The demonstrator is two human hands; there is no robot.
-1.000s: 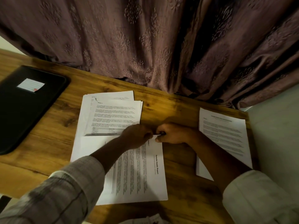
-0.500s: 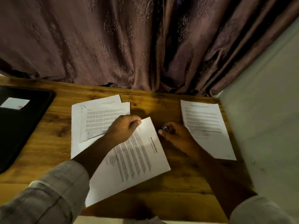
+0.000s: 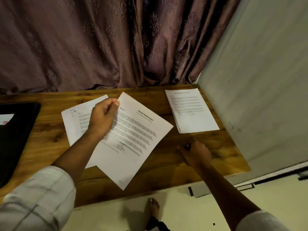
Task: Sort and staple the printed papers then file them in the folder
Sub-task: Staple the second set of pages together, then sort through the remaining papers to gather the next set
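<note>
Currently, your left hand point(image 3: 103, 117) holds the health report point(image 3: 138, 142) by its far corner. Thumb and forefinger are clamped on the paper edge and the other fingers are curled in behind. The report is thin white printed paper, rectangular, and turned diagonally to the table point(image 3: 166, 170). Its near corner lies close to the front edge. Whether it is one sheet or several cannot be told.

It overlaps the loose pile point(image 3: 73, 124), a set of white printed sheets fanned unevenly, left of centre. The squared stack point(image 3: 193, 112), with aligned edges, lies apart at the far right corner of the table, beside the plain pale wall point(image 3: 258, 80).

Your right hand point(image 3: 197, 155) is over bare wood just in front of that stack. Its fingers are curled around a small dark object point(image 3: 187, 146) that shows one bright glint. What the object is cannot be determined.

The folder point(image 3: 16, 139) is black and smooth with a rounded corner, and carries a white label point(image 3: 5, 118). It lies at the table's left end, well apart from the papers.

The table surface is warm brown wood with visible grain and knots. Behind it hangs a mauve curtain point(image 3: 100, 47) in heavy folds, embossed with a floral motif. Your sleeves are pale checked fabric. One bare foot point(image 3: 153, 207) stands on the pale floor.
</note>
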